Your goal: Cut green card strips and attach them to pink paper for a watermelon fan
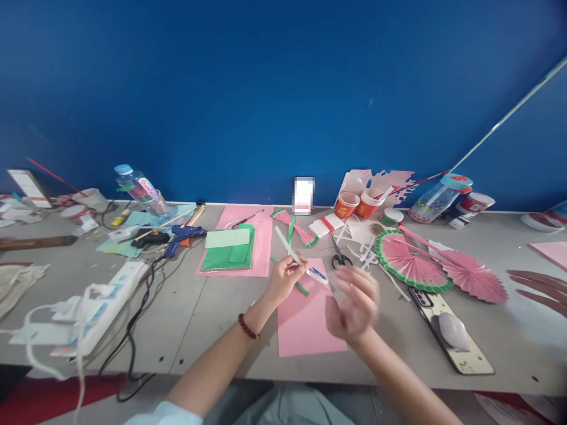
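Observation:
My left hand (284, 277) is closed in a pinch on a white paper strip (287, 245) that slants up and to the left over the table. A small roll of tape (317, 273) sits just right of its fingers. My right hand (354, 307) hovers to the right, blurred by motion, fingers loosely curled above a pink paper sheet (305, 319). A thin green strip (301, 288) lies under the left hand. A dark bead bracelet (248, 327) is on my left wrist.
Black scissors (340, 258), two pleated pink watermelon fans (411, 262), a phone (452, 336), red paper cups (358, 205), green paper on a pink sheet (230, 251), a blue glue gun (183, 235), a power strip (106, 295) with cables, a water bottle (142, 189). Another person's fingers (538, 286) reach in at right.

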`<state>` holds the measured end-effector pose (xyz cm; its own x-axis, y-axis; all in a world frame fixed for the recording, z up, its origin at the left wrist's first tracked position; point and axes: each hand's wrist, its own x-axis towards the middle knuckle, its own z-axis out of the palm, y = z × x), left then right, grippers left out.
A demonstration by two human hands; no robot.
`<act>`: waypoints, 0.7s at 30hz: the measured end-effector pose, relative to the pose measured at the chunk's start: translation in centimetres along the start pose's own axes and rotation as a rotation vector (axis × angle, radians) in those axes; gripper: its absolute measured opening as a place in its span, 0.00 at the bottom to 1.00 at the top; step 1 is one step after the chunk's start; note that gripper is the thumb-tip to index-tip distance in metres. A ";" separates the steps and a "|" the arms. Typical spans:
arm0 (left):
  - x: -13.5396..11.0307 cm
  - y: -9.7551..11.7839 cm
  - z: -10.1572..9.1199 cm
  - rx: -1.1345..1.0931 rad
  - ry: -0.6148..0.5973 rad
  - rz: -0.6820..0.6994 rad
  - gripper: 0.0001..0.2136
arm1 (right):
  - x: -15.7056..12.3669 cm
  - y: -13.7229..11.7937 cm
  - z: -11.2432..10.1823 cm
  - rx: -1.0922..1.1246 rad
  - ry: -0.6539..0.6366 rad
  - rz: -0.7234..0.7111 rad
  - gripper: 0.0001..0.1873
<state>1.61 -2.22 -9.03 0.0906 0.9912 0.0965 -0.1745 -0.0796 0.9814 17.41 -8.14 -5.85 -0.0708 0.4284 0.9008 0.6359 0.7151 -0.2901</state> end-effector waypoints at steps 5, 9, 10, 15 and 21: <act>0.1 0.4 0.2 -0.053 0.016 -0.026 0.11 | -0.4 2.3 4.1 0.137 -0.288 0.369 0.16; 0.1 0.7 0.1 -0.065 -0.007 -0.002 0.11 | -1.1 2.7 4.5 0.241 -0.447 0.607 0.15; 0.1 0.7 0.0 -0.068 -0.014 0.004 0.11 | -1.2 2.6 4.5 0.274 -0.467 0.638 0.14; 0.0 0.6 -0.1 -0.043 0.004 0.041 0.10 | -1.4 2.5 4.9 0.441 -0.554 0.797 0.16; 0.2 0.2 -0.4 0.093 0.013 0.155 0.07 | -1.7 3.5 4.9 0.289 -0.532 0.806 0.21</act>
<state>1.17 -1.99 -8.89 0.0573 0.9675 0.2462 -0.0944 -0.2402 0.9661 16.02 -3.71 -10.01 -0.0809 0.9838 0.1602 0.4395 0.1794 -0.8802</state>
